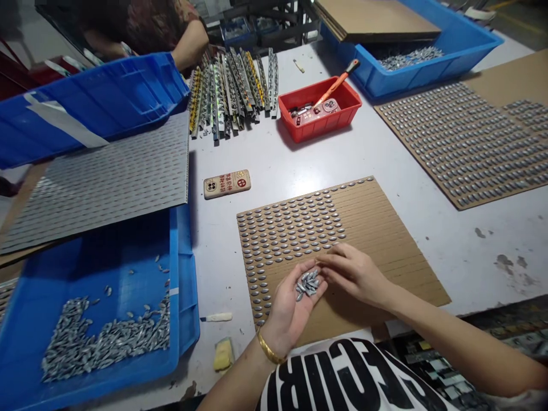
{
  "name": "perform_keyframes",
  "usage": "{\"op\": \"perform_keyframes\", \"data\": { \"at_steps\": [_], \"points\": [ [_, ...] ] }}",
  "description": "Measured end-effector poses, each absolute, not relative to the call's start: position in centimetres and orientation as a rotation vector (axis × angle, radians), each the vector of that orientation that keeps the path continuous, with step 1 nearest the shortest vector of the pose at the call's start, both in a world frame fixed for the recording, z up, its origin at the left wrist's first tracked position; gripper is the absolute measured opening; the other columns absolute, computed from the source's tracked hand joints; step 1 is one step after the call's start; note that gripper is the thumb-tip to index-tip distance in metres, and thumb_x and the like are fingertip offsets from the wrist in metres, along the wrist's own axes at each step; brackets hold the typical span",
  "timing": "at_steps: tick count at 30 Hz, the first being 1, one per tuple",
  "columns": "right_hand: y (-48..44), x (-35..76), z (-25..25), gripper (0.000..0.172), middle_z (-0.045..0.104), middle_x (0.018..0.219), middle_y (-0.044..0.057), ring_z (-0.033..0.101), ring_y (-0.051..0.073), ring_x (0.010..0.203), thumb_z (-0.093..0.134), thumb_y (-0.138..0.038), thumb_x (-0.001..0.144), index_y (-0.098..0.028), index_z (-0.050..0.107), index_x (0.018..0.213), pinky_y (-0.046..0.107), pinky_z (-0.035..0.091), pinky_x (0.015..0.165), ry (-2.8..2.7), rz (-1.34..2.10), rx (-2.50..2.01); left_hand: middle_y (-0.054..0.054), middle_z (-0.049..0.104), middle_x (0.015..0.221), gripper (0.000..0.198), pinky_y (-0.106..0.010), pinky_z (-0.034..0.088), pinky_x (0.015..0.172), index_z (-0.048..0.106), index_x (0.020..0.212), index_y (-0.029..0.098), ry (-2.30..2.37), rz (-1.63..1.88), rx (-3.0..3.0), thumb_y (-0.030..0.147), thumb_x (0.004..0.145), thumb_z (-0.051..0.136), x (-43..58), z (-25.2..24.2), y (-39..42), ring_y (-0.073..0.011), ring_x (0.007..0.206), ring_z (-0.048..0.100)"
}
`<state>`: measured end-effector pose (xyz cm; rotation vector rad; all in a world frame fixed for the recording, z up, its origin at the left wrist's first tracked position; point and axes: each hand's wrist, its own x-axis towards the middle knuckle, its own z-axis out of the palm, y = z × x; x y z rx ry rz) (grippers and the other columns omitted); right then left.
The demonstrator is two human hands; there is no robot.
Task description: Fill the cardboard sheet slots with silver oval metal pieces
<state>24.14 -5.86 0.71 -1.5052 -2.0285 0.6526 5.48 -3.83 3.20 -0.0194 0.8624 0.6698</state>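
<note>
The left hand (291, 308) lies palm up with its fingers half curled, its grip cupping a small heap of silvery oval metal pieces (308, 283). The right hand (355, 274) meets it from the right, thumb and fingertips pressed together at the far edge of that heap; whether the grip pinches a single piece cannot be told. A gold bangle (269, 349) circles the left wrist.

Both hands hover over the near part of a brown ribbed cardboard sheet (385, 240) that lies flat on the grey counter (428, 194). Rows of the same oval pieces (291, 228) fill the sheet's left and far-left area, while its right half is bare.

To the near left stands a blue plastic bin (128, 268) with a loose pile of pieces (107, 337) in its near corner. Just right of it lie a white stick (218, 317) and a yellow sponge (223, 354). A perforated grey metal plate (107, 177) rests across the bin's far edge. Between that plate and the sheet lies a beige-cased phone (226, 184).

Farther off sits a red plastic tray (325, 128) holding an orange-handled tool (338, 83), with bundled metal strips (235, 85) to its left, where another person's arm (188, 43) reaches. At the far right a second cardboard sheet (462, 142) is covered with pieces, beside a large blue crate (449, 51)
</note>
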Motion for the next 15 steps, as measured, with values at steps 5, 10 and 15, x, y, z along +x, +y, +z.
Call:
{"op": "perform_keyframes", "data": {
  "at_steps": [5,10,15],
  "points": [
    [-6.1,22.9,1.2,0.020,0.057,0.093,0.007,0.054,0.019,0.086,0.050,-0.017,0.089,-0.024,0.063,0.103,0.031,0.046,0.071,-2.019,0.706,-1.407,-0.011,0.064,0.114,0.024,-0.038,0.043,0.098,0.069,0.098,0.013,0.827,0.680,0.014,0.030,0.087,0.057,5.7,2.9,-4.1,-0.0214,0.108,0.057],
    [-6.9,22.3,0.7,0.021,0.059,0.090,0.008,0.051,0.019,0.081,0.048,-0.010,0.086,-0.018,0.061,0.100,0.032,0.045,0.070,-2.163,0.618,-1.414,-0.012,0.063,0.117,0.026,-0.034,0.044,0.093,0.069,0.102,0.013,0.867,0.655,0.015,0.030,0.086,0.057,5.9,2.6,-4.2,-0.0228,0.111,0.054],
    [-7.4,22.1,0.7,0.032,0.061,0.088,0.009,0.050,0.019,0.077,0.042,-0.004,0.084,-0.016,0.060,0.107,0.032,0.044,0.067,-2.345,0.392,-1.432,-0.012,0.063,0.118,0.028,-0.035,0.043,0.095,0.069,0.104,0.013,0.806,0.643,0.055,0.030,0.087,0.055,6.1,2.6,-4.2,-0.0234,0.115,0.052]
  ]
}}
